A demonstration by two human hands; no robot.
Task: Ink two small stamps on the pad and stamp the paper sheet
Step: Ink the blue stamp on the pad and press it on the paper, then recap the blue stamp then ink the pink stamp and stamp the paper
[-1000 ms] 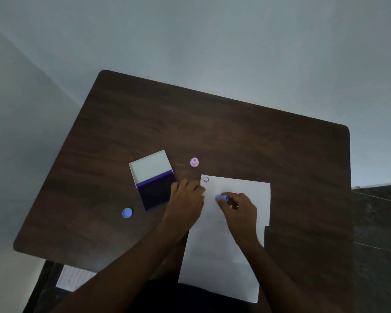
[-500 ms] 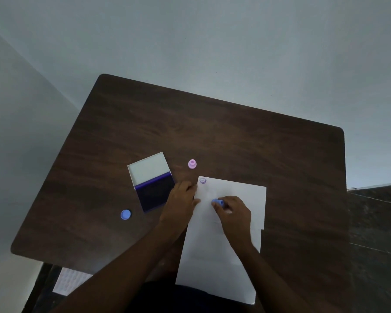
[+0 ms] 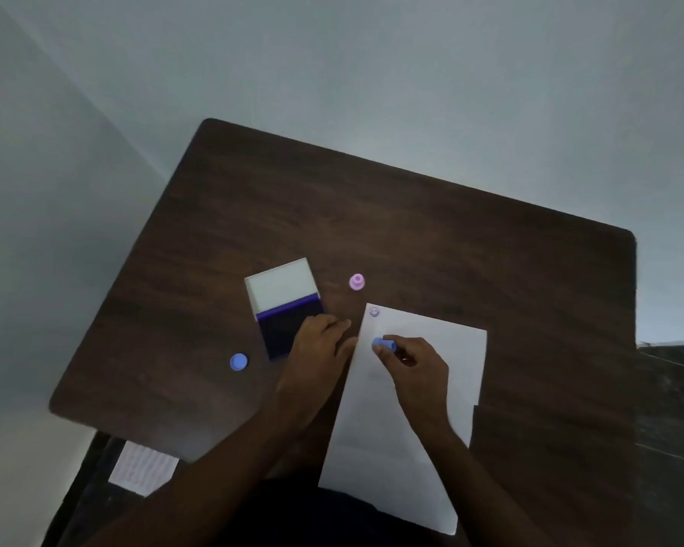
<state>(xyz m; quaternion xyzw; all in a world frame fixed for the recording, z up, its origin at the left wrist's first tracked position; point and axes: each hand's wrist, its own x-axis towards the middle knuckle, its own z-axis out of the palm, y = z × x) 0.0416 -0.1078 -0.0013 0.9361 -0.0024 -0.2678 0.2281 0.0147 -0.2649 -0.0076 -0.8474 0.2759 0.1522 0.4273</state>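
**Me:** My right hand [image 3: 419, 369] is a little right of the middle of the frame. My thumb and fingers are curled around the small blue stamp [image 3: 384, 343]. The stamp is tipped on its side, over the upper left part of the paper sheet [image 3: 423, 440]. I can't tell if it is touching the paper.

**Friend:** What about your other hand?

**Me:** My left hand [image 3: 316, 357] is just left of the paper. It lies flat on the brown table [image 3: 411, 230], with my fingers loose. It holds nothing. My fingertips reach the paper's left edge, and the hand covers the lower right corner of the ink pad [image 3: 285, 309].

**Friend:** Is the ink pad open?

**Me:** Yes. Its white lid is flipped back, toward the top of the frame. The dark blue ink part is nearer to me.

**Friend:** Are there any marks on the paper?

**Me:** One. A little round smiley mark [image 3: 374, 312] sits in the paper's upper left corner.

**Friend:** Where is the second stamp?

**Me:** The pink stamp [image 3: 357, 282] stands up on the table, just above the paper and right of the pad.

**Friend:** Anything else?

**Me:** A round blue cap [image 3: 238, 362] lies on the table left of the pad. A white sheet with rows of marks [image 3: 143, 467] peeks out below the table at the lower left.
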